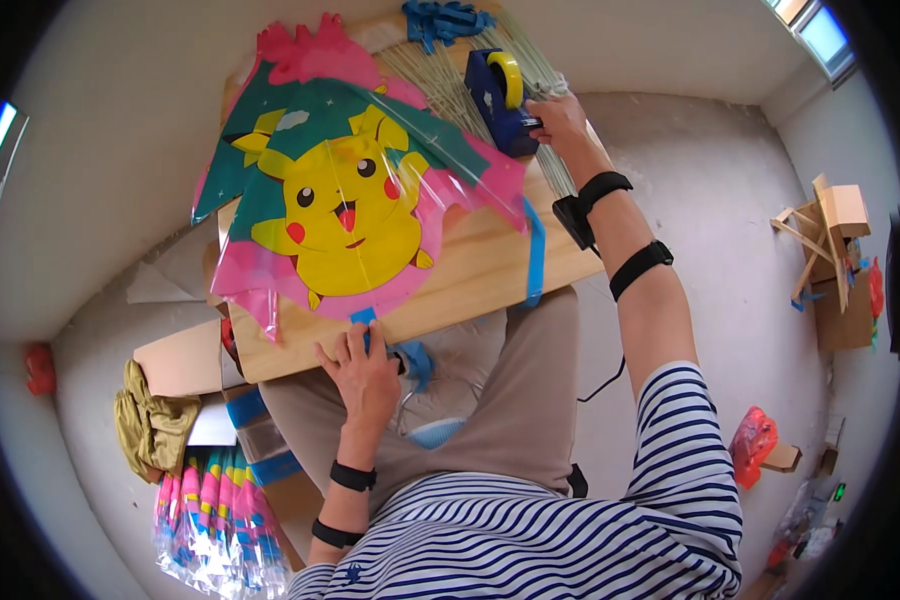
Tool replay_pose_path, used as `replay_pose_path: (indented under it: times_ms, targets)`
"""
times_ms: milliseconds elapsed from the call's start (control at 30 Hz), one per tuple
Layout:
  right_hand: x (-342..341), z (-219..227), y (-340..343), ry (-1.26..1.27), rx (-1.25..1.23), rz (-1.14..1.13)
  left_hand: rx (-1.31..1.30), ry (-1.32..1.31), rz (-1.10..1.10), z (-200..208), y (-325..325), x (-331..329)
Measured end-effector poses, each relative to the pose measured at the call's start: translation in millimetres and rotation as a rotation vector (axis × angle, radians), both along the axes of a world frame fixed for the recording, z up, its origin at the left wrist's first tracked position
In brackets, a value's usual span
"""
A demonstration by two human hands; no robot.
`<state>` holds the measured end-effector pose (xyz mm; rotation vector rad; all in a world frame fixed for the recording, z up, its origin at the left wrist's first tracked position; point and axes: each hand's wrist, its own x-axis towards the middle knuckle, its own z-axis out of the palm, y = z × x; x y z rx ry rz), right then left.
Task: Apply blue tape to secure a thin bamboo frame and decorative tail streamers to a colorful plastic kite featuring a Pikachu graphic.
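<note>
A plastic-film kite (355, 255), printed with a yellow cartoon creature on pink and green, lies face up on the wooden board (470, 270). At its bottom end, my left hand (362, 372) pinches a blue plastic strip (363, 316) at the board's near edge. More blue strip hangs by that hand's wrist side. My right hand (562, 128) is at the near end of a dark blue tape dispenser (498, 125) with a yellow roll. Its fingers are closed at the cutter; whatever they pinch is too small to see.
Thin pale sticks (435, 75) and a heap of blue strips (445, 22) lie at the board's far side. Another blue strip (537, 255) hangs over the near edge. Boxes and a bundle of wrapped colourful film pieces (215, 510) are on the left; a wooden stand (820, 235) is right.
</note>
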<state>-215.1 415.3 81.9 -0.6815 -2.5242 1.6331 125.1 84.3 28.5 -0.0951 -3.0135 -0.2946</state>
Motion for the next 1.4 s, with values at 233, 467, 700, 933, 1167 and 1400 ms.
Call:
replay_pose_path:
  times_ms: [233, 467, 700, 933, 1167, 1400]
  targets:
    - [14.8, -6.3, 15.2, 0.142, -0.371, 0.079, 0.007, 0.006, -0.013, 0.2, 0.6, 1.1]
    - [41.4, -20.9, 11.2, 0.062, -0.799, -0.084, 0.024, 0.007, -0.019, 1.4, 1.8, -0.2]
    - [86.2, -58.0, 8.7, 0.070, -1.332, -0.445, 0.010, 0.001, -0.015, 0.0, 0.9, 0.5]
    - [66.9, -35.9, -4.2, 0.041, -1.149, -0.272, 0.007, 0.019, -0.012, -2.3, 0.0, 0.8]
    - [41.2, -45.4, -14.5, 0.079, -0.782, -0.299, 0.042, 0.023, 0.014, -1.1, 1.7, 2.7]
    - [-2.3, -103.7, 34.8, 0.088, 0.280, -0.291, 0.048, 0.033, -0.014, -4.1, 6.3, -4.8]
